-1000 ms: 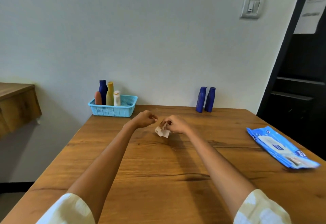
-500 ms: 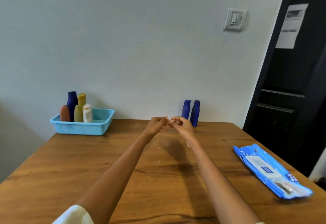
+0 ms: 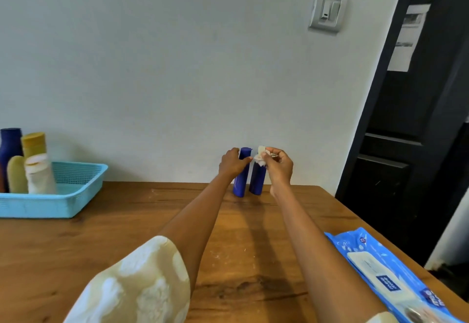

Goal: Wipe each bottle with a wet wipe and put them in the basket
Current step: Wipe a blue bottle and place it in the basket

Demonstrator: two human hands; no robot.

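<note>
At the lower right of the frame a blue wipe pack (image 3: pixel 385 279) lies flat on the table (image 3: pixel 101 251), near the edge and just beside the right forearm. A careless pull of that arm back toward the body could, I judge, nudge the pack off the edge.

Both arms stretch up the middle of the frame to the far side of the table. There the left hand (image 3: pixel 232 162) is curled around the upper part of the left bottle (image 3: pixel 241 183), fingers partly closed on it; whether the grip is firm or only a touch I cannot tell. The right hand (image 3: pixel 279 167) is pinched shut on a crumpled wipe (image 3: pixel 260 158), held at the top of the right bottle (image 3: pixel 257 183), which it partly hides.

The two dark blue bottles stand upright, touching or very nearly so (tall and narrow, so likely easy to tip). The main risk I see is that lifting or rubbing one will knock its neighbour over against the wall. A damp wipe may also make the plastic slippery in the bare hand.

At the left edge, well apart from the hands, the basket (image 3: pixel 76 188) already holds several upright bottles (image 3: pixel 38 172) crowded at its left end; dropping another in among them could topple them.
</note>
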